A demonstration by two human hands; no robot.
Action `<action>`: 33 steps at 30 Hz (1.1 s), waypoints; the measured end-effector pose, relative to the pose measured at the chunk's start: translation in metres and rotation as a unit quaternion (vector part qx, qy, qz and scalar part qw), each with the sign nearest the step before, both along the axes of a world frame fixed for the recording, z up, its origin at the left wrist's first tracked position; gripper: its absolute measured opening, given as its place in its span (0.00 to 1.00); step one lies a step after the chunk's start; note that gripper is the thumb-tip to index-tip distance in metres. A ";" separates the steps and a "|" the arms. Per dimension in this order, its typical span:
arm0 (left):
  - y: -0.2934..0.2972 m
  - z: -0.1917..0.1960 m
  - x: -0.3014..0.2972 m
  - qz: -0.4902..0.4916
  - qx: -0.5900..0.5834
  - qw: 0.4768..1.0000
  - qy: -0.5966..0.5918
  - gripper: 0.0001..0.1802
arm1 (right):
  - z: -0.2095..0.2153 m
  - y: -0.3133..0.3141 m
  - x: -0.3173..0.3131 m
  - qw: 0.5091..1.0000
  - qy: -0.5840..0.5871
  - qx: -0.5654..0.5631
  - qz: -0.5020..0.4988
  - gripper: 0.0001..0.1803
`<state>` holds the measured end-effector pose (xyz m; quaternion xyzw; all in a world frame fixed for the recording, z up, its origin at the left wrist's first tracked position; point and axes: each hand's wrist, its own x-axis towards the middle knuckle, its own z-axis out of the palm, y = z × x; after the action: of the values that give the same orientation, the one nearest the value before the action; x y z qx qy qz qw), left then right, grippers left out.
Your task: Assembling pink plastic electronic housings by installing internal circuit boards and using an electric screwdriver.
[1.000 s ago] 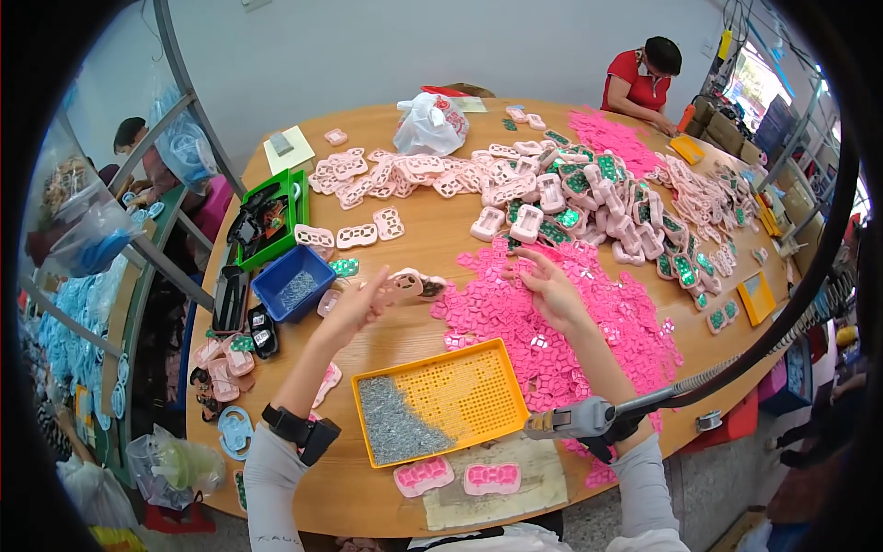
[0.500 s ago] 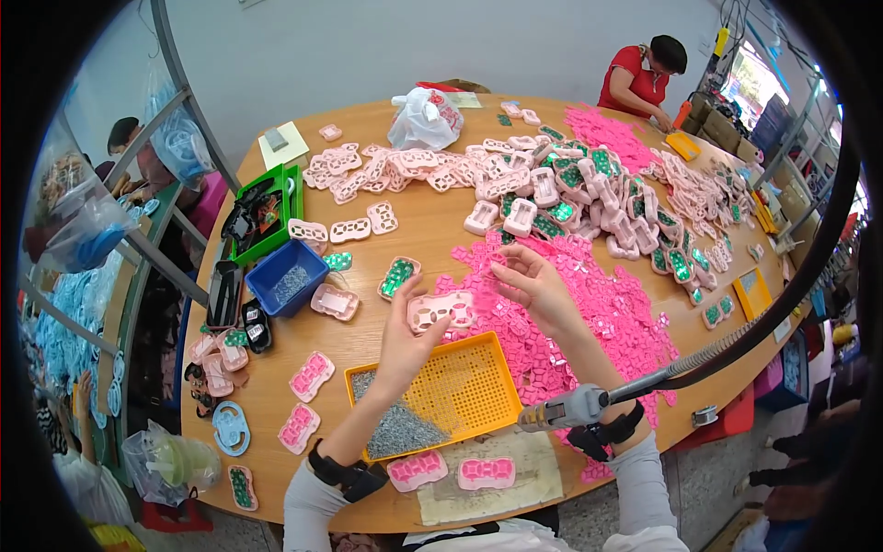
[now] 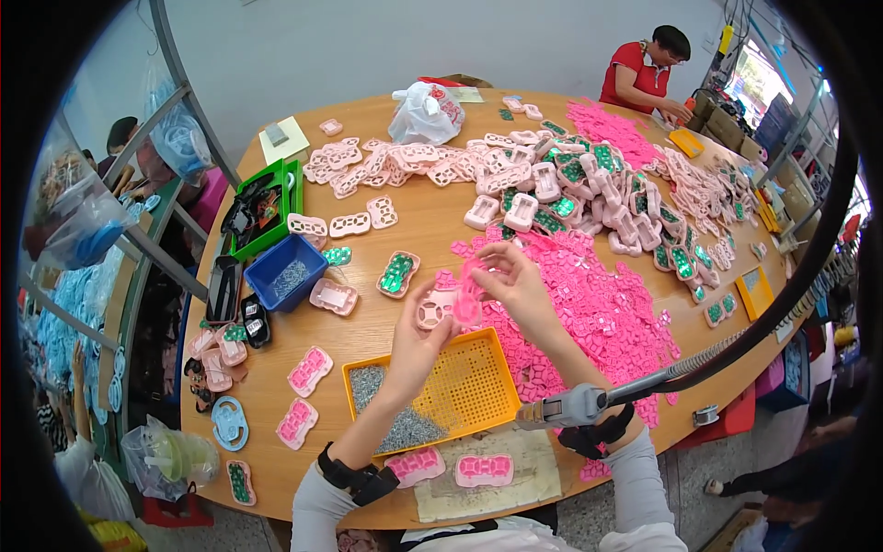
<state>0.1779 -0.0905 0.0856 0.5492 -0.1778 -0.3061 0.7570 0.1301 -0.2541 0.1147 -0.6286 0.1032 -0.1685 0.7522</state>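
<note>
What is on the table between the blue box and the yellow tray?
In the head view, a pale pink shell lies between the blue box and the yellow tray.

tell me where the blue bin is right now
In the head view the blue bin sits on the table's left side, just below the green tray, with a pink shell to its right.

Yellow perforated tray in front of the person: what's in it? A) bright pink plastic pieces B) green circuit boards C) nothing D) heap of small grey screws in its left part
D: the yellow tray shows a grey heap of small screws in its left part, and the rest of its holed floor is bare.
</note>
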 end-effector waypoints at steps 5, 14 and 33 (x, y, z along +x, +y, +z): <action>-0.008 -0.009 -0.005 0.053 -0.078 0.994 -0.057 0.30 | -0.008 0.006 0.001 0.999 -0.014 0.004 -0.031 0.14; -0.018 -0.011 -0.012 0.128 -0.100 0.986 -0.037 0.21 | -0.011 0.003 -0.002 0.993 -0.043 -0.088 -0.067 0.12; 0.032 -0.001 0.001 0.041 0.108 0.974 -0.195 0.16 | -0.004 0.001 -0.013 0.957 0.145 -0.190 0.162 0.08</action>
<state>0.1784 -0.0589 0.0845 0.6837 -0.2656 -0.1789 0.6557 0.1168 -0.2533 0.1111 -0.7857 0.0740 0.0322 0.6134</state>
